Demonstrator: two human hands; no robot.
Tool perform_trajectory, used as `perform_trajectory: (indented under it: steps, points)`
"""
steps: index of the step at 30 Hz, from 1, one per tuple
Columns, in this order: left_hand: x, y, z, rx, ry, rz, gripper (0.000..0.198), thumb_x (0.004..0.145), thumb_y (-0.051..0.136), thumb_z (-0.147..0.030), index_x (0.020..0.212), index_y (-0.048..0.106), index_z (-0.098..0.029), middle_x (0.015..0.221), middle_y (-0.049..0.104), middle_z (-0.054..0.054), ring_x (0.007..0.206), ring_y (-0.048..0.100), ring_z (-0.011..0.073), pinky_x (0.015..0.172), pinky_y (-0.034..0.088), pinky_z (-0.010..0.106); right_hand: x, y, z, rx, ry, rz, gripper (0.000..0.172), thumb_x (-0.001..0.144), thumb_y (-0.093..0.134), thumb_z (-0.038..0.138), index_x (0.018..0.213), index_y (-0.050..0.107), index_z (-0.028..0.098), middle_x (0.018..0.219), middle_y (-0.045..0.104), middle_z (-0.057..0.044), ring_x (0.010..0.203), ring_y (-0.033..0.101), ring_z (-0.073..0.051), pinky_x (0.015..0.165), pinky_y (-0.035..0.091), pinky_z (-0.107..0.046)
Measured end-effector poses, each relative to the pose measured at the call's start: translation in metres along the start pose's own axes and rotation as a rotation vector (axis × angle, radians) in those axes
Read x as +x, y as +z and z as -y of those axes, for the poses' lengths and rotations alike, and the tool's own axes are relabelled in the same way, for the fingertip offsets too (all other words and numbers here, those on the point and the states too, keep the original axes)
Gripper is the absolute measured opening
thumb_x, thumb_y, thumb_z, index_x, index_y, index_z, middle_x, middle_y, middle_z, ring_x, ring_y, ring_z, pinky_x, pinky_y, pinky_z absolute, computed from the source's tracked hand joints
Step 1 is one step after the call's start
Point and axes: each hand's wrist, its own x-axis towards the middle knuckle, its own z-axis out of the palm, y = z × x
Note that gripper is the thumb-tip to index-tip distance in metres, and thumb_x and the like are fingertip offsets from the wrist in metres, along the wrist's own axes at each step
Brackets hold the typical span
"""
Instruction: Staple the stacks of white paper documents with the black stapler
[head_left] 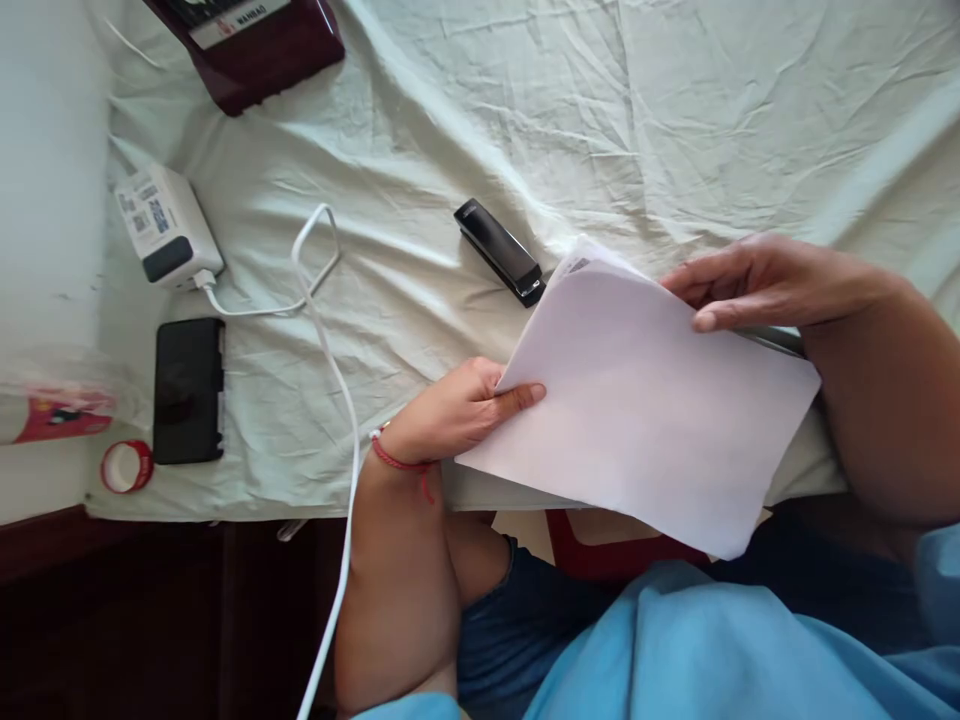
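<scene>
The cloth-covered worktop (720, 120) carries a black stapler (499, 250), which lies slantwise, one end toward the person. The paper sheets (637, 400) are to the right of the stapler and nearer the person, their top corner just beside its near end. Their long axis slants from the stapler's side down to the right, and the lower corner hangs past the worktop's edge. At the corner by the stapler the layers part a little, showing some print.

The left hand (457, 405), on the person's side of the stapler, has its thumb pressed flat on the top page and its other fingers hidden beneath, clamped on the left edge. The right hand (772, 280), well to the right of the stapler, touches the far edge; thumb and forefinger stand slightly apart, and I cannot tell whether they grip.

Left of the stapler and beyond it sits a dark red object (262, 65) marked WANBAO. Also to its left are a white block (169, 225), a black phone (187, 390) and, farthest toward the near corner, a small red ring (126, 466). Between block and stapler, a white cable (337, 370) loops, then runs close by the left wrist.
</scene>
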Motion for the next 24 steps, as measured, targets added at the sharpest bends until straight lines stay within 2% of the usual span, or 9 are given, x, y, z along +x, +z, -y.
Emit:
perform_trajectory:
  steps: [4, 7, 9, 11, 13, 15, 20, 24]
  points:
    - [0.004, 0.002, -0.002, 0.077, 0.036, -0.013, 0.042, 0.102, 0.068, -0.054, 0.083, 0.08, -0.018, 0.082, 0.08, 0.004, 0.071, 0.066, 0.0173, 0.057, 0.049, 0.024, 0.01, 0.021, 0.006, 0.003, 0.01, -0.183, 0.048, 0.087, 0.09, 0.062, 0.109, 0.085, 0.019, 0.088, 0.079, -0.003, 0.069, 0.071, -0.012, 0.056, 0.055, -0.019]
    - [0.005, 0.002, -0.002, -0.019, -0.01, -0.051, 0.038, 0.096, 0.075, -0.054, 0.088, 0.081, -0.017, 0.086, 0.081, 0.004, 0.072, 0.068, 0.0175, 0.06, 0.051, 0.024, 0.014, 0.029, 0.01, 0.004, 0.058, -0.284, 0.044, 0.08, 0.096, 0.059, 0.096, 0.082, 0.02, 0.081, 0.075, -0.002, 0.065, 0.068, -0.012, 0.051, 0.051, -0.021]
    - [0.006, 0.001, 0.0, -0.134, -0.024, -0.143, 0.033, 0.09, 0.083, -0.05, 0.094, 0.08, -0.017, 0.091, 0.083, 0.005, 0.076, 0.071, 0.0183, 0.065, 0.054, 0.025, 0.013, 0.027, 0.011, -0.009, 0.12, -0.344, 0.041, 0.083, 0.094, 0.057, 0.097, 0.081, 0.021, 0.083, 0.076, -0.004, 0.065, 0.067, -0.012, 0.051, 0.05, -0.023]
    - [0.009, 0.0, 0.003, -0.192, 0.003, -0.301, 0.032, 0.085, 0.086, -0.044, 0.1, 0.078, -0.016, 0.09, 0.082, 0.004, 0.078, 0.072, 0.0178, 0.067, 0.054, 0.024, 0.01, 0.021, 0.011, -0.044, 0.2, -0.404, 0.038, 0.088, 0.09, 0.056, 0.099, 0.081, 0.021, 0.085, 0.077, -0.006, 0.063, 0.065, -0.012, 0.05, 0.047, -0.023]
    - [0.013, 0.001, 0.006, -0.174, 0.021, -0.478, 0.029, 0.084, 0.084, -0.038, 0.102, 0.076, -0.016, 0.078, 0.077, 0.0, 0.068, 0.068, 0.0149, 0.061, 0.049, 0.023, 0.007, 0.013, 0.01, -0.098, 0.276, -0.44, 0.036, 0.092, 0.085, 0.053, 0.102, 0.081, 0.019, 0.086, 0.077, -0.007, 0.061, 0.063, -0.012, 0.048, 0.044, -0.024]
    - [0.019, 0.003, 0.007, -0.139, 0.004, -0.602, 0.025, 0.085, 0.08, -0.031, 0.104, 0.074, -0.016, 0.067, 0.071, -0.004, 0.055, 0.063, 0.0131, 0.055, 0.044, 0.024, 0.004, 0.006, 0.009, -0.132, 0.323, -0.458, 0.033, 0.094, 0.082, 0.048, 0.102, 0.081, 0.017, 0.084, 0.077, -0.009, 0.06, 0.062, -0.013, 0.047, 0.042, -0.025]
    - [0.028, 0.01, 0.004, -0.062, 0.024, -0.759, 0.024, 0.088, 0.076, -0.022, 0.111, 0.07, -0.019, 0.059, 0.065, -0.009, 0.045, 0.061, 0.0132, 0.055, 0.043, 0.027, 0.002, -0.002, 0.007, -0.068, 0.377, -0.529, 0.032, 0.089, 0.085, 0.046, 0.103, 0.081, 0.017, 0.086, 0.078, -0.01, 0.063, 0.068, -0.016, 0.051, 0.047, -0.024]
    - [0.031, 0.011, 0.007, 0.005, 0.054, -0.88, 0.03, 0.088, 0.075, -0.016, 0.118, 0.07, -0.02, 0.065, 0.069, -0.008, 0.046, 0.058, 0.0128, 0.057, 0.044, 0.03, 0.003, -0.004, 0.009, -0.024, 0.429, -0.603, 0.03, 0.087, 0.087, 0.042, 0.103, 0.083, 0.017, 0.095, 0.081, -0.012, 0.064, 0.071, -0.017, 0.049, 0.048, -0.023]
